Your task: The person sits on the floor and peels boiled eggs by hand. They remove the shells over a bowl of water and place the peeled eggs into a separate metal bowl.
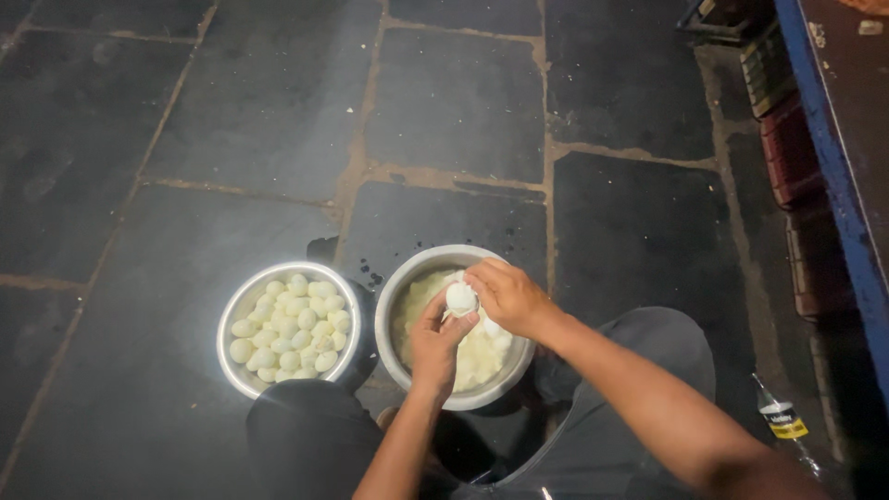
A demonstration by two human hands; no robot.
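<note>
So from up here I'm looking straight down at a dark stone-slab floor with two steel bowls on it, and I'll place everything off the right-hand bowl. That one holds a pile of pale eggs and bits, hard to tell shell from egg in this light. My left hand and right hand are both over that bowl, meeting just above its middle around a single white boiled egg. Left fingers are curled up under the egg with the thumb against its side, right fingers are bent over the top of it, so both are closed onto it, pinching rather than wrapped tight. The egg sits between the two hands, clear of the pile below.

Just left of that bowl, nearly touching it, is the second steel bowl, full of smooth whitish peeled eggs. Well off to the right of the bowl a plastic bottle lies on the floor, near a blue-edged bench.
</note>
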